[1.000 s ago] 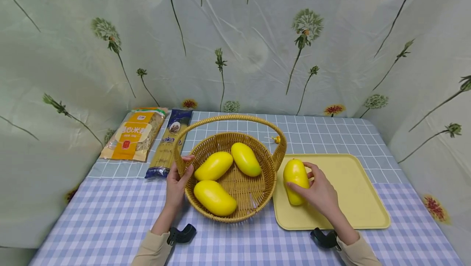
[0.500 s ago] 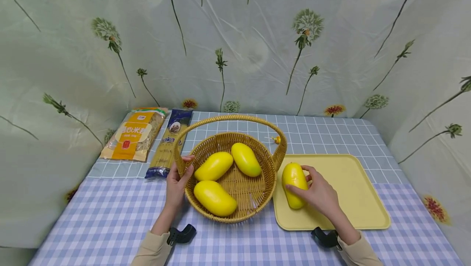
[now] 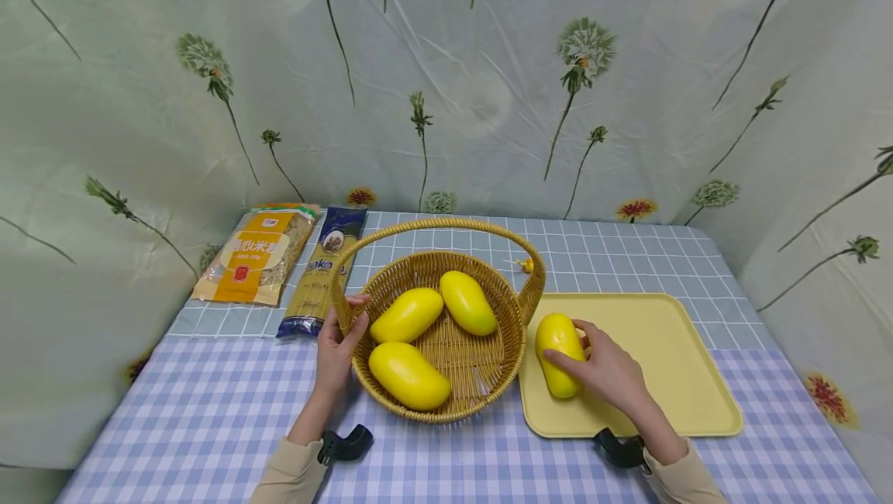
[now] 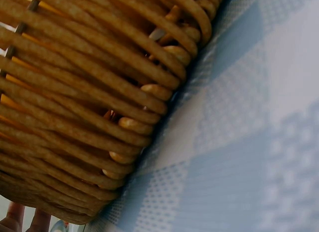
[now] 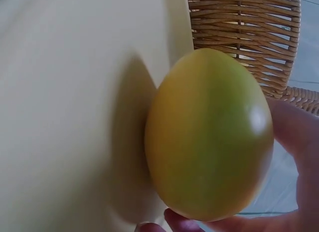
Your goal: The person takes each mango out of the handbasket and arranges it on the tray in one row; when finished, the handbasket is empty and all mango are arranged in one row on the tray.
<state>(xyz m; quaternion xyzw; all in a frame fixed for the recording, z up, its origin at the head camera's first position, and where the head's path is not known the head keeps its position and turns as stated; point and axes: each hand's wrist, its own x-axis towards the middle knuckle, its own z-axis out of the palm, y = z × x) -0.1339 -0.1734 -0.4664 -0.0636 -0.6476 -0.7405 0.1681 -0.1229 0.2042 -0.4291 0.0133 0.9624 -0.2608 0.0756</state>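
Observation:
A round wicker basket [image 3: 477, 380] with a tall arched handle stands mid-table in the head view, three yellow mangoes [image 3: 408, 376] lying inside. At its left side my left hand [image 3: 335, 357] grips the rim by the foot of the handle, thumb on the near side. My right hand [image 3: 610, 368] holds another mango [image 3: 558, 357] by its right side, between thumb and fingers, low over the left part of a yellow tray [image 3: 656, 341]. Seen from the right wrist, that mango's greenish end [image 5: 209, 137] faces the camera, its shadow on the tray beside it.
Left of the basket lie an orange-labelled food packet [image 3: 254, 256] and a blue-and-gold pasta bag [image 3: 321, 279]. A small yellow object [image 3: 526, 264] sits behind the handle. Checked cloth [image 3: 209, 419] covers the table, with a flowered curtain [image 3: 481, 101] behind.
My right hand has shifted the mango slightly toward the near edge, lower in the head view. The left hand and the basket stay put.

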